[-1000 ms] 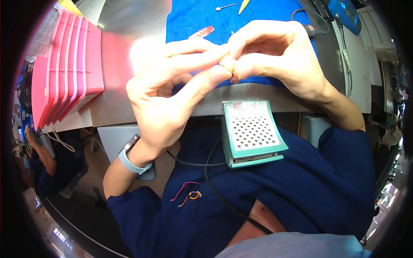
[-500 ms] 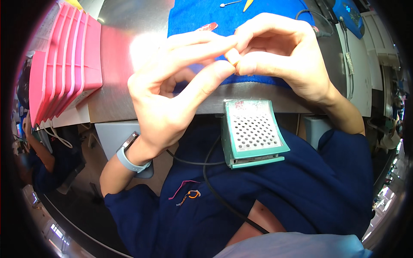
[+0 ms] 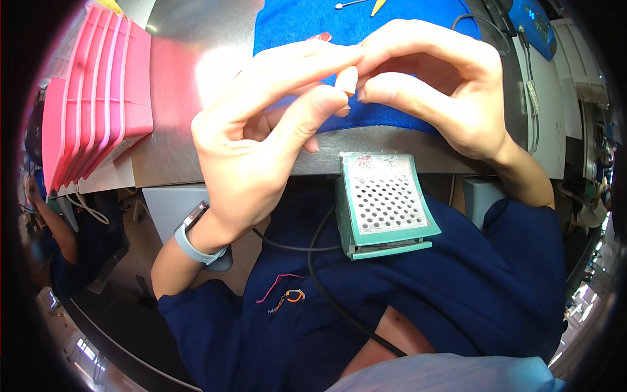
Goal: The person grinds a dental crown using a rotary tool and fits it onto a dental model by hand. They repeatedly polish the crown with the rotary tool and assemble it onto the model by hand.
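A small tooth-shaped piece, cream with orange at its lower end, is pinched between the thumb and fingers of my left hand. Just right of the piece is my right hand, fingers curled, with a gap between thumb and forefinger. Its forefinger tip reaches the left fingertips; whether it touches the piece I cannot tell. Both hands are above the near edge of a blue towel. Beyond the left fingers lies a small red piece, partly covered by them.
A perforated metal plate in a green frame juts from the steel bench toward my lap. Pink stacked trays stand at left. A blue control unit with a cable is far right. Thin tools lie on the towel.
The right thumb has come away from the small piece, and the right hand has shifted slightly right. In the left fingers the piece now stands more upright and shows more of itself.
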A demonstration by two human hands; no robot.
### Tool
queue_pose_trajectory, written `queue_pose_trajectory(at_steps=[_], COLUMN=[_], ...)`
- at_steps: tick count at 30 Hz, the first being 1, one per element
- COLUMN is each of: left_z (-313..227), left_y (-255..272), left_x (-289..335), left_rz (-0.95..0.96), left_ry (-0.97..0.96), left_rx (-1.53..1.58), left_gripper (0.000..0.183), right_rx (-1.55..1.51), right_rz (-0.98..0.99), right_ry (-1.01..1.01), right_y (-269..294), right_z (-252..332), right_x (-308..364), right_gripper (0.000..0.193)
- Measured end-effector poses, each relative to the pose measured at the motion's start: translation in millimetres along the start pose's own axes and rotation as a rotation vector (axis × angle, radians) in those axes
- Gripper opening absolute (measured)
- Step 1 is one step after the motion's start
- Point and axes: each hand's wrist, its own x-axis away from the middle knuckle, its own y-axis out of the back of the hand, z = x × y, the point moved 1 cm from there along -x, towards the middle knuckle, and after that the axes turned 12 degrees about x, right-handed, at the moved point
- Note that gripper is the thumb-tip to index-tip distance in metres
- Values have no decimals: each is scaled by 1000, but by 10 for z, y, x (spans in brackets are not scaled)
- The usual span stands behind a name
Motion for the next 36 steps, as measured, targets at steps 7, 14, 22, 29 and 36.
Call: queue_pose_trajectory(at_steps=[7, 14, 22, 29, 36], left_z=[-33, -92, -25, 48, 57], left_y=[7, -44, 10, -41, -41], left_x=[-26, 5, 7, 69, 91], left_rz=[90, 52, 145, 85, 136], left_ry=[6, 7, -136, -118, -243], left_rx=[-5, 10, -131, 21, -35], left_gripper=[26, 23, 19, 19, 22], right_rx=[521, 736, 839, 899, 976], right_rz=[-141, -215, -100, -12, 32], right_ry=[661, 801, 777, 846, 791], right_y=[100, 121, 49, 104, 111], right_z=[30, -120, 126, 215, 235], right_x=[-123, 12, 52, 103, 152], right_gripper=[24, 30, 33, 37, 33])
